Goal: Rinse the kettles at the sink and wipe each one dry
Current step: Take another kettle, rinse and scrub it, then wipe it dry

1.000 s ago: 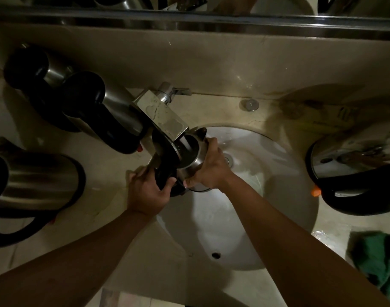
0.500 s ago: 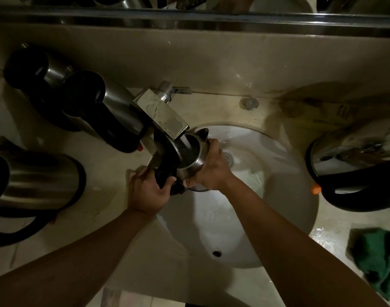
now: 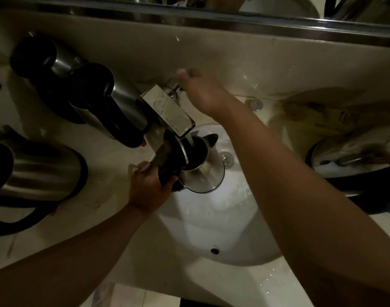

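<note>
**Kettle under the running tap**

No brand or lettering can be read anywhere. Nearest, the left hand (image 3: 148, 187) grips the black handle of the steel kettle (image 3: 198, 167), held tilted over the white sink (image 3: 211, 229), its open mouth under the tap spout (image 3: 169, 111), water running in. Farther back, the right hand (image 3: 200, 89) is at the tap lever (image 3: 173, 88); it is blurred, so its grip cannot be told.

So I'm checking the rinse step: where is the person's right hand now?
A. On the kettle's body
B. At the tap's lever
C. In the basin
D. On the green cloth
B: the right hand reaches to the lever behind the tap, while the left hand alone holds the kettle.
</note>
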A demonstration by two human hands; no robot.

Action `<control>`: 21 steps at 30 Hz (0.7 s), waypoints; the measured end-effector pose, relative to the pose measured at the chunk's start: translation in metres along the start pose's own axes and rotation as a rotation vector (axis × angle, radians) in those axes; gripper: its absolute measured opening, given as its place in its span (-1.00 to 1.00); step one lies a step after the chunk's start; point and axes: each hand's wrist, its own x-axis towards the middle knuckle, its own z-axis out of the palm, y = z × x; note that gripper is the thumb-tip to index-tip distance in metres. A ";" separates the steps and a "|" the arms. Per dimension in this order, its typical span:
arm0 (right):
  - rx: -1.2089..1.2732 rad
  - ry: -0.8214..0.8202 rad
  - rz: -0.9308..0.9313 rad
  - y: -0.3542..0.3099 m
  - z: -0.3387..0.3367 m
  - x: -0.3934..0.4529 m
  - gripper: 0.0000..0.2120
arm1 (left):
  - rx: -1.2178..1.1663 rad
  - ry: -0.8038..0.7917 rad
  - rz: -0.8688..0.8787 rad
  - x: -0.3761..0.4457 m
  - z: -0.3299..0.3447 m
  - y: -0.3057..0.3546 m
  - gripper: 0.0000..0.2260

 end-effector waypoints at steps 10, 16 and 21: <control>0.046 0.075 0.002 -0.003 0.017 -0.021 -0.81 | 0.030 0.072 0.159 -0.003 -0.013 0.006 -0.68; -0.691 0.185 -0.369 0.045 0.089 -0.137 -0.57 | 0.048 -0.163 0.108 0.000 -0.039 0.027 -0.71; -0.816 0.016 0.017 0.114 0.111 -0.171 -0.23 | 0.024 -0.123 0.141 -0.004 -0.037 0.021 -0.79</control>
